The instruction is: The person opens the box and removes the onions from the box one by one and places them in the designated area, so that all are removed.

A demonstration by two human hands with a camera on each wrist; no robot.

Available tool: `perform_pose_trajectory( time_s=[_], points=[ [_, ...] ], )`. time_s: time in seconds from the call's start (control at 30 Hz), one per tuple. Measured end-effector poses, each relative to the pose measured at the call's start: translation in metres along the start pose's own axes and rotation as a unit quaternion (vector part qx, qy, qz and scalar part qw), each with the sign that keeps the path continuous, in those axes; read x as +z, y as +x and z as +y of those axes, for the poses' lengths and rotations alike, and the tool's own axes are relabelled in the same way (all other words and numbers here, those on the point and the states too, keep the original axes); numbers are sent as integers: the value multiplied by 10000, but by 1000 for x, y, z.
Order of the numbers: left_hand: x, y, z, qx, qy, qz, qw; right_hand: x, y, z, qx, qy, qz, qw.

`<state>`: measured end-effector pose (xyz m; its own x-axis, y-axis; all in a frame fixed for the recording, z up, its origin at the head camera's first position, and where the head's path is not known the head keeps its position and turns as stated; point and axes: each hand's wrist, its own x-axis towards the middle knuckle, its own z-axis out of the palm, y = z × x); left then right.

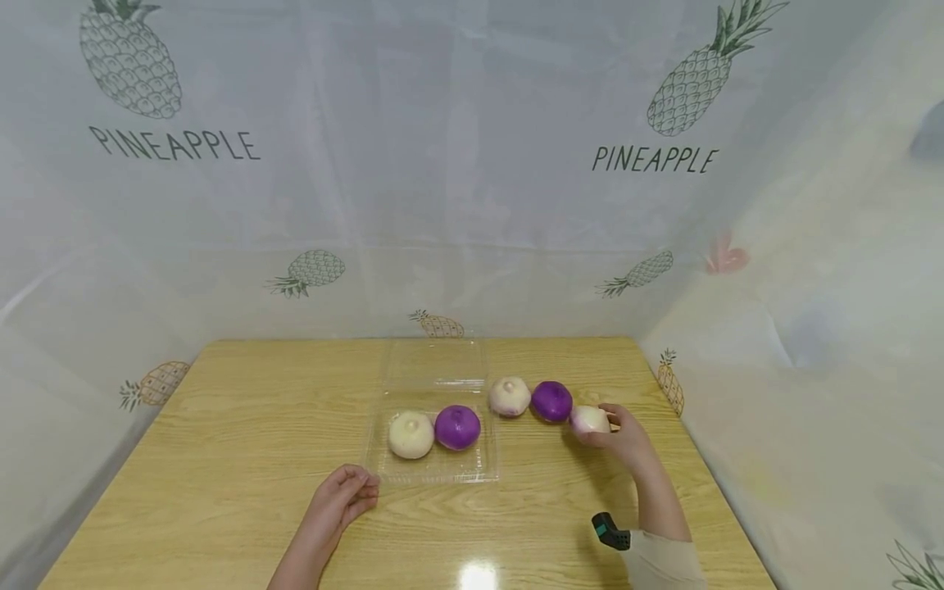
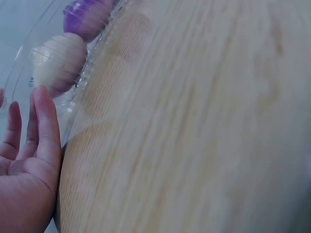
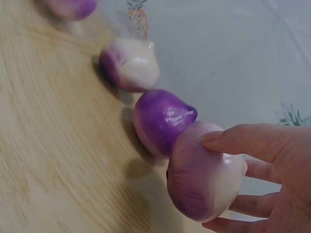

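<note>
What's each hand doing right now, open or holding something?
Left hand: open, beside the clear container.
Right hand: holding a white-and-purple onion.

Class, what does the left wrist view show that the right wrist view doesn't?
Left wrist only: the left hand and a cream onion-shaped bulb in a clear plastic box. Right wrist only: the right hand holding a white-and-purple bulb, and, beyond it, a glossy purple bulb and another white-and-purple bulb. Both: the pale wooden tabletop and the box's purple bulb, partly cropped.
</note>
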<state>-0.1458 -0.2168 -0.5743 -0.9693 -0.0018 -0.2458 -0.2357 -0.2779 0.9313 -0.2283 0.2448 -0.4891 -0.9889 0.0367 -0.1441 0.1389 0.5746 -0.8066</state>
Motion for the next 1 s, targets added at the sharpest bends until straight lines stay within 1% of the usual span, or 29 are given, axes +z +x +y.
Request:
perform_pose_trajectory(
  time_s=[0.2,0.3,0.53,0.63,0.8,0.9,1.0],
  points=[
    [-2,0,0,123,11,-262,9996,-4,12,6,-42,-226,12,9997],
    [-2,0,0,141,11,-320,9994,-6,18,9,-71,-294,-41,9995],
    [-3,-1,1,56,27,-232,9997,-8,30,12,-5,-256,-54,9997],
    [-3,-1,1,15,76,-195,9998,-9,34,12,6,-113,-18,9999],
    [-2,-1,1,49,56,-208,9998,-8,39,14,-33,159,93,9998],
    [-3,-1,0,48,60,-232,9997,-6,42,17,-75,167,180,9997],
    [-3,-1,0,34,106,-238,9997,-4,46,20,-170,67,257,9995]
  ],
)
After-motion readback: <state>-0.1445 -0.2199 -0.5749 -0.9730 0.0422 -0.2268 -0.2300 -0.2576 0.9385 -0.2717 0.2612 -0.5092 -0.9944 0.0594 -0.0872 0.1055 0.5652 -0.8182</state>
